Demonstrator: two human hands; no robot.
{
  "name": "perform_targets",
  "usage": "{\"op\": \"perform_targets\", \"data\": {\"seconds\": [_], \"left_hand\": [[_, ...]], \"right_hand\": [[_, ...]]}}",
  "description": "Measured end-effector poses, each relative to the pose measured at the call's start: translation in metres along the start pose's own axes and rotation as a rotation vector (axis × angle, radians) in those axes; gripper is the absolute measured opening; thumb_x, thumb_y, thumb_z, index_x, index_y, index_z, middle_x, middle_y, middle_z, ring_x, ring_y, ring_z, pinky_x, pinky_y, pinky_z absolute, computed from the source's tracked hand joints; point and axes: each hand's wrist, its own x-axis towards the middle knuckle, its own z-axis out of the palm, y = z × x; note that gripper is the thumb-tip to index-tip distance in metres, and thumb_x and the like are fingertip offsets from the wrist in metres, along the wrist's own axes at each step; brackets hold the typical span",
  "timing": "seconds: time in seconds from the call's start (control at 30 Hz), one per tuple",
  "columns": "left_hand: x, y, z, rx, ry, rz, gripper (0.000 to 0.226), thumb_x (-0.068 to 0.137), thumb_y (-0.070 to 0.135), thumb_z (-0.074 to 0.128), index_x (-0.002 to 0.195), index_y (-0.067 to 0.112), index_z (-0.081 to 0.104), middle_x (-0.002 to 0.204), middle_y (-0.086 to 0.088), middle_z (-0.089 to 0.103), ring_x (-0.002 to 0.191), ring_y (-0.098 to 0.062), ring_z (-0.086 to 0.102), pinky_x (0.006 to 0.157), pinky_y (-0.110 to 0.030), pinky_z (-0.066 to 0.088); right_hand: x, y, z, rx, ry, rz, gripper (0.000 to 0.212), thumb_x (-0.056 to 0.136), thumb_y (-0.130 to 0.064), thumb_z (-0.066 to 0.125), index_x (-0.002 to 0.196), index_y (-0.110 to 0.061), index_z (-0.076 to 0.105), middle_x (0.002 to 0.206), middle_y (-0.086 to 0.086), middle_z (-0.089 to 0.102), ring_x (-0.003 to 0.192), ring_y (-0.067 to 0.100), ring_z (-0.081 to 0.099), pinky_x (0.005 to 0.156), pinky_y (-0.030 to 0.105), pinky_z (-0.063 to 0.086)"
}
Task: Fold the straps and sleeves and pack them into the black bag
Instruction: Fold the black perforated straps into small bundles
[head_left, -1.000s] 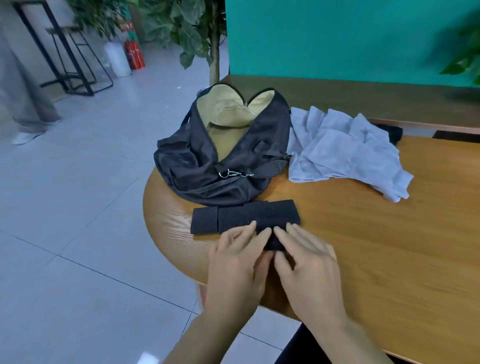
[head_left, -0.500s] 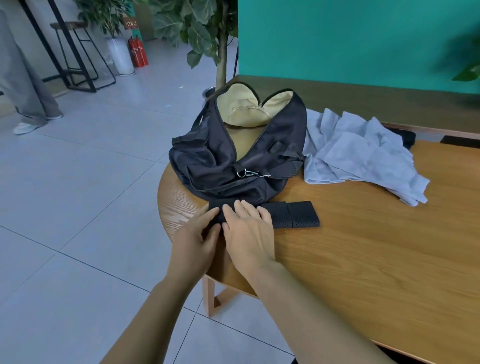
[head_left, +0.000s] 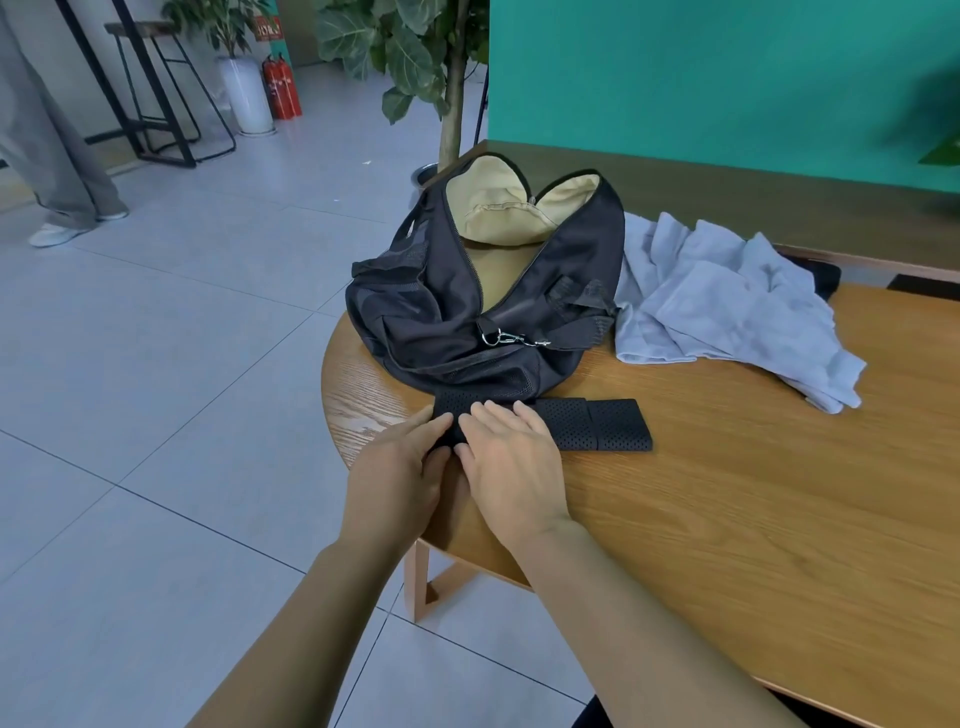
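Observation:
A black perforated strap (head_left: 592, 426) lies flat on the wooden table (head_left: 727, 519), just in front of the black bag (head_left: 441, 317). The bag is unzipped and gapes open, showing its tan lining (head_left: 498, 213). My left hand (head_left: 402, 467) touches the strap's left end with its fingertips. My right hand (head_left: 506, 452) lies flat on the strap beside it, fingers straight, covering the left part. Light grey-blue sleeves (head_left: 727, 306) sit crumpled to the right of the bag.
The table's rounded left end (head_left: 337, 405) is right by my hands, with tiled floor below. A dark item (head_left: 826, 273) peeks out behind the sleeves. A potted tree (head_left: 452, 104) stands behind the bag. A person's legs (head_left: 47, 156) are at far left.
Both hands have slid from the strap's middle to its left end, and the view has shifted so the table sits further right. Since half a second ago little has moved.

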Motion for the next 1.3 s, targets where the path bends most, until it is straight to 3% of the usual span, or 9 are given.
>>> {"op": "perform_targets", "data": {"seconds": [0.17,0.27,0.53,0.7,0.93,1.07,1.2,1.3], "left_hand": [[0.001,0.008,0.000,0.111,0.016,0.099,0.047,0.085,0.008,0.070,0.131,0.013,0.060,0.143,-0.013,0.050,0.132,-0.033,0.046,0.101,-0.053,0.044],[0.001,0.021,0.003,0.141,0.052,0.186,0.044,0.085,0.010,0.064,0.129,0.011,0.061,0.140,-0.015,0.053,0.130,-0.036,0.047,0.099,-0.056,0.045],[-0.006,0.100,0.045,0.084,-0.051,0.364,0.048,0.081,0.007,0.065,0.128,0.016,0.061,0.137,-0.013,0.056,0.127,-0.034,0.050,0.102,-0.050,0.039],[-0.011,0.161,0.083,0.023,-0.148,0.449,0.044,0.084,0.006,0.068,0.127,0.014,0.063,0.139,-0.014,0.054,0.129,-0.034,0.049,0.105,-0.052,0.040],[-0.026,0.234,0.132,-0.037,-0.266,0.551,0.041,0.091,0.011,0.062,0.132,0.018,0.060,0.144,-0.008,0.050,0.134,-0.029,0.044,0.107,-0.043,0.034],[-0.038,0.273,0.159,-0.066,-0.347,0.626,0.038,0.091,0.012,0.063,0.128,0.018,0.063,0.141,-0.008,0.053,0.130,-0.029,0.049,0.104,-0.042,0.035],[-0.048,0.316,0.185,-0.112,-0.446,0.722,0.037,0.098,0.022,0.055,0.135,0.023,0.057,0.148,0.001,0.045,0.137,-0.020,0.039,0.109,-0.032,0.025],[-0.052,0.354,0.203,-0.132,-0.507,0.787,0.038,0.100,0.023,0.050,0.138,0.024,0.054,0.150,0.003,0.043,0.138,-0.018,0.036,0.109,-0.030,0.024]], "right_hand": [[0.003,0.007,-0.009,0.053,0.008,0.023,0.038,0.063,-0.021,0.089,0.096,-0.013,0.072,0.102,0.002,0.073,0.104,0.019,0.068,0.095,0.040,0.050],[-0.002,0.021,-0.023,0.053,0.056,0.041,0.046,0.066,-0.019,0.087,0.108,-0.010,0.071,0.110,0.005,0.072,0.107,0.021,0.067,0.096,0.042,0.049],[-0.043,0.087,-0.075,-0.056,0.067,0.177,0.025,0.076,-0.011,0.073,0.100,-0.013,0.069,0.093,0.001,0.072,0.094,0.019,0.068,0.092,0.043,0.051],[-0.081,0.142,-0.111,-0.127,0.107,0.286,0.037,0.069,-0.004,0.077,0.104,-0.010,0.071,0.096,0.003,0.073,0.098,0.022,0.069,0.090,0.044,0.052],[-0.137,0.209,-0.166,-0.228,0.128,0.431,0.042,0.065,-0.008,0.084,0.105,-0.009,0.071,0.100,0.003,0.074,0.098,0.022,0.069,0.088,0.042,0.050],[-0.170,0.242,-0.202,-0.294,0.147,0.514,0.038,0.071,-0.007,0.079,0.108,-0.010,0.071,0.103,0.005,0.073,0.100,0.023,0.068,0.089,0.041,0.048],[-0.204,0.277,-0.234,-0.367,0.186,0.629,0.033,0.073,-0.003,0.076,0.105,-0.009,0.072,0.099,0.005,0.074,0.097,0.024,0.069,0.089,0.044,0.050],[-0.228,0.301,-0.250,-0.440,0.226,0.728,0.028,0.077,0.000,0.061,0.100,-0.008,0.074,0.095,0.006,0.075,0.096,0.025,0.070,0.087,0.046,0.052]]}}
